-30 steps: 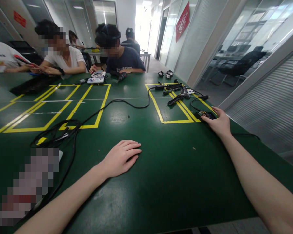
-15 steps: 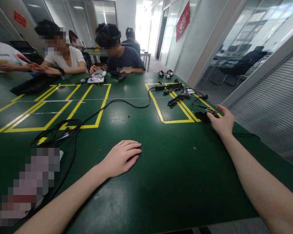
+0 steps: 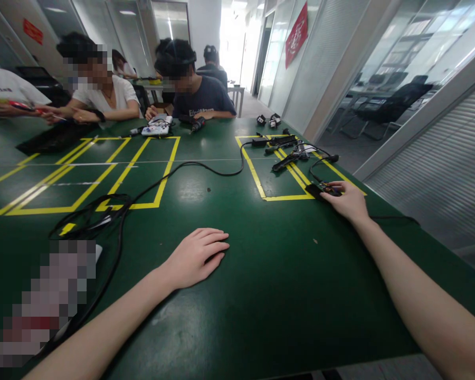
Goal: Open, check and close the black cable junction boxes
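My left hand (image 3: 196, 256) lies flat on the green table (image 3: 269, 274), palm down with the fingers stretched out and nothing under them. My right hand (image 3: 349, 200) reaches to the right side of the table. Its fingers are closed on a small black device (image 3: 320, 189) with coloured wires, at the near right corner of a yellow tape rectangle (image 3: 261, 184). A thin black cable (image 3: 314, 166) loops from the device towards the tools farther back.
Black tools and a power adapter (image 3: 288, 150) lie at the back of that rectangle. A long black cable (image 3: 114, 208) runs across the table to a coil on the left. Several people (image 3: 98, 89) sit at the far side. The table's right edge (image 3: 411, 232) is close to my right arm.
My right hand has slid a little to the left with the small black device, which now lies at the yellow tape corner. My left hand has not moved.
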